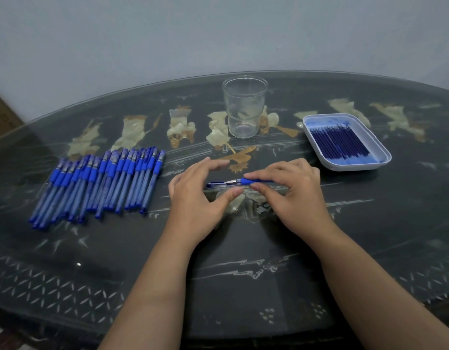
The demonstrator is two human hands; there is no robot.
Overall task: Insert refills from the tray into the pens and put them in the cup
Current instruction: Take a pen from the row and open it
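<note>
A blue pen [246,182] lies level between my two hands just above the table's middle. My right hand [291,190] pinches its blue grip section, with the metal tip pointing left. My left hand [198,195] is curled round the clear cap [214,185] end, thumb under it. A row of several blue capped pens [99,183] lies at the left. The clear plastic cup [244,107] stands upright and empty behind my hands. A white tray [385,152] at the right holds several dark blue refills [340,142].
The table [243,261] is dark and round under a glass top, with pale inlay figures. A grey wall rises behind its far edge. A brown box corner [1,112] shows at the far left.
</note>
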